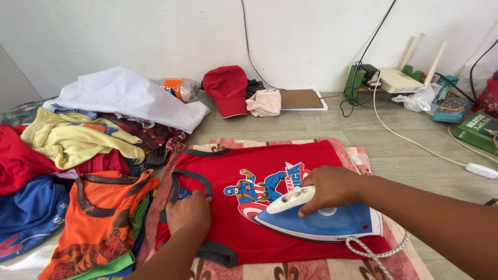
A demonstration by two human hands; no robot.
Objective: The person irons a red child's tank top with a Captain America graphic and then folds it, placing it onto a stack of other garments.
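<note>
Item one: red sleeveless shirt (290,171), grey-trimmed, with a printed figure on the chest, laid flat on a patterned cloth (311,267) on the floor. We take this shirt as our landmark.

Item two: blue-and-white steam iron (321,220), soleplate down on the shirt's lower half, tip towards the print.

Item three: our right hand (329,187), forearm coming in from the shirt's right, fingers wrapped tight around the iron's white handle.

Item four: our left hand (189,212), palm down and fingers together, pressing flat on the shirt near its grey armhole trim; it grips nothing.

Item five: heap of clothes to the shirt's left, an orange top (104,218) nearest, a yellow garment (78,137) and white garment (129,96) beyond.

Item six: red cap (226,88) beyond the shirt, by the wall.

Item seven: white router (402,80), beyond the shirt to its right.
</note>
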